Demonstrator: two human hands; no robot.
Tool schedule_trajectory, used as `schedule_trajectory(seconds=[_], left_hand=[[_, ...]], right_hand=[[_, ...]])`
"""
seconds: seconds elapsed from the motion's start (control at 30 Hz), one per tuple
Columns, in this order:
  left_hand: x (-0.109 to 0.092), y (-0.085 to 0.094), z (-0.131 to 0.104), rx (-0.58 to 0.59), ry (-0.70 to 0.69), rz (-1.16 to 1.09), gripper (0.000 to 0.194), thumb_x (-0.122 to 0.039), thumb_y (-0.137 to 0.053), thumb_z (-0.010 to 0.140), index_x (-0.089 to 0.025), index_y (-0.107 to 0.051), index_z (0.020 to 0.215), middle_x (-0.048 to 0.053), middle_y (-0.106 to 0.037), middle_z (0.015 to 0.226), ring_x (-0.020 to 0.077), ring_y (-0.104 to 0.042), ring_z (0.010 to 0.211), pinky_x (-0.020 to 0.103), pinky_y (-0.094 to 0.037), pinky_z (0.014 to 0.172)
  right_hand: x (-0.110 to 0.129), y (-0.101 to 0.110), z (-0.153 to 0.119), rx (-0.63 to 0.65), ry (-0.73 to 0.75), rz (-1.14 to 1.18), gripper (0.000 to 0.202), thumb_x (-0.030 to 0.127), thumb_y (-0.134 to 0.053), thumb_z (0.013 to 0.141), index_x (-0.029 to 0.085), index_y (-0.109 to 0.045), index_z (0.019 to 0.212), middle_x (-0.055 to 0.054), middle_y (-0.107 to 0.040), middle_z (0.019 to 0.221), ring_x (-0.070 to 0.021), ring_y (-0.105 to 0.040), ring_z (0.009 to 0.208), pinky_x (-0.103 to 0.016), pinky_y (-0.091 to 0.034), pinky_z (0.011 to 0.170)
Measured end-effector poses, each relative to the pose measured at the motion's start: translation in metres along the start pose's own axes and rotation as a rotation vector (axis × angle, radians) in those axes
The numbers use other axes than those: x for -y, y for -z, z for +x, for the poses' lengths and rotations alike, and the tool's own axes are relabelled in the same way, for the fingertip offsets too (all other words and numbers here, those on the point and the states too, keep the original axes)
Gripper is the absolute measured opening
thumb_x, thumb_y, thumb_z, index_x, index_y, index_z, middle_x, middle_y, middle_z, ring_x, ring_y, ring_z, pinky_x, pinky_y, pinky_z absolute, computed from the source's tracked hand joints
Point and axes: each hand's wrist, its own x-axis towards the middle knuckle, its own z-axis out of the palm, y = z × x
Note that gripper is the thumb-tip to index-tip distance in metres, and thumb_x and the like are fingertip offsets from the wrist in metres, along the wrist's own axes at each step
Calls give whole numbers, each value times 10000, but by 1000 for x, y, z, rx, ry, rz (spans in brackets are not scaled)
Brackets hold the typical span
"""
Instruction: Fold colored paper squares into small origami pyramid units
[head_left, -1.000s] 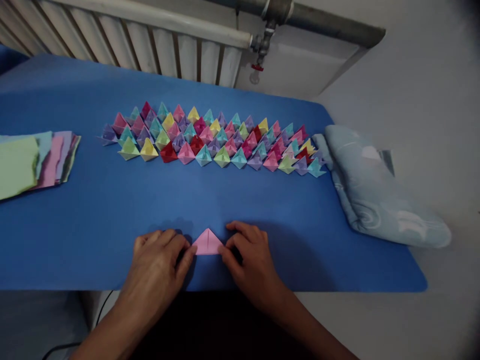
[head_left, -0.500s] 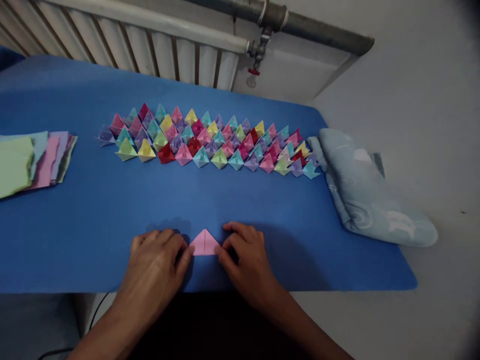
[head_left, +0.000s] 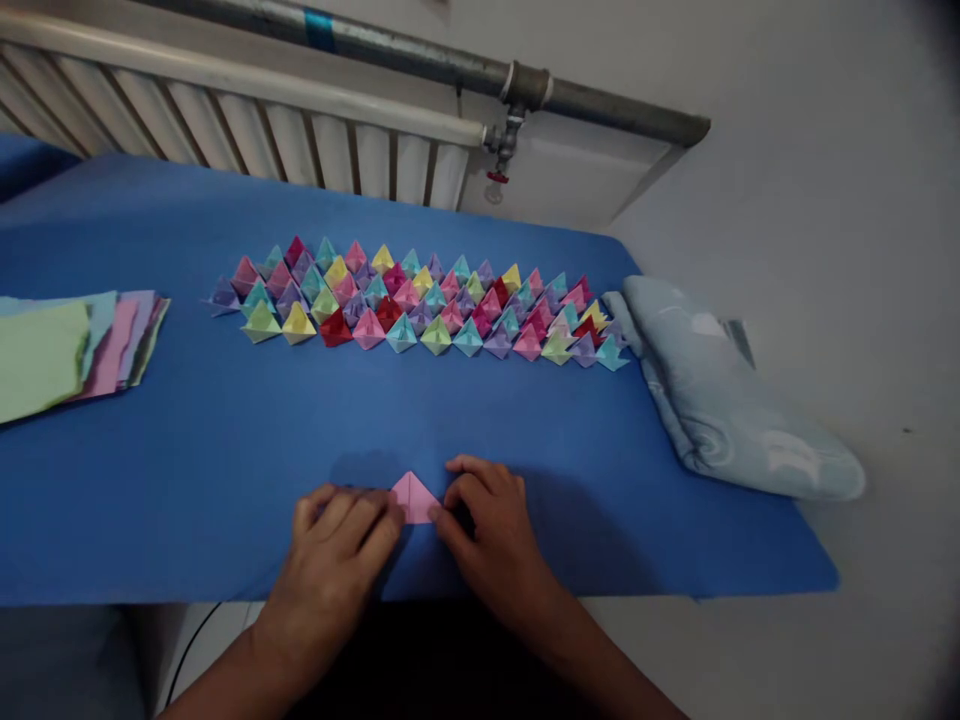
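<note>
A small pink folded paper (head_left: 414, 503), triangular with a crease down its middle, lies near the front edge of the blue table (head_left: 247, 500). My left hand (head_left: 337, 555) is over its left corner, fingers closed together and the thumb alongside, covering that corner. At the right corner, my right hand (head_left: 491, 525) pinches the paper between thumb and fingertips. Beyond the hands, several rows of folded paper boats (head_left: 435, 337) stand close together in pink, green, yellow, purple, red and turquoise.
A stack of coloured paper sheets (head_left: 45, 355) lies at the left. On the right, a folded light-blue blanket (head_left: 720, 400) rests at the table's edge against the wall. Behind the table are a white radiator (head_left: 300, 150) and a pipe (head_left: 615, 105) with a red-handled valve (head_left: 496, 178).
My left hand has slid right, covering more of the paper's left corner. My right hand keeps its grip on the right corner. The view has tilted up slightly.
</note>
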Motion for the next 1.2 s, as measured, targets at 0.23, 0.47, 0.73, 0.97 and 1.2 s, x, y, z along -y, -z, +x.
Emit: schedule_trajectory(seconds=[0.23,0.47,0.73,0.97,1.2], left_hand=[[-2,-3,-11,-55,-135,17,350,-112,-312,973,-162,-628,1117,68,-704,1073,201,-602,994,423,-323,1000],[-13,6,-10,60,-172,204,438,-108,-195,972,-129,-605,1122,60,-703,1086,209,-600,1007,439,-285,1027],[-12,4,-10,60,-241,283,429,-56,-222,914,-99,-604,1105,99,-671,1101,227,-591,1010,485,-263,1070],[-11,2,-10,24,-240,249,379,-109,-243,938,-122,-595,1078,84,-679,1067,200,-580,1019,457,-179,1146],[3,0,-18,-8,-198,87,367,-118,-287,950,-141,-605,1132,67,-695,1128,188,-603,1045,453,-183,1149]], right_hand=[[-1,0,0,36,-7,-29,116,185,-619,830,201,-546,743,-64,-631,1108,-232,-550,1068,-390,-351,877],[-1,4,-1,66,-28,-88,101,250,-645,832,215,-571,772,-54,-621,1185,-259,-522,1093,-412,-339,883],[-4,14,-5,2,-14,-106,125,190,-687,774,221,-586,841,-66,-608,1196,-287,-504,1099,-449,-347,881],[23,7,5,107,23,368,110,121,-502,872,206,-541,813,27,-588,751,-111,-536,679,-234,-423,647],[14,-11,10,163,5,251,124,96,-520,814,200,-495,751,35,-538,699,-106,-485,636,-231,-380,611]])
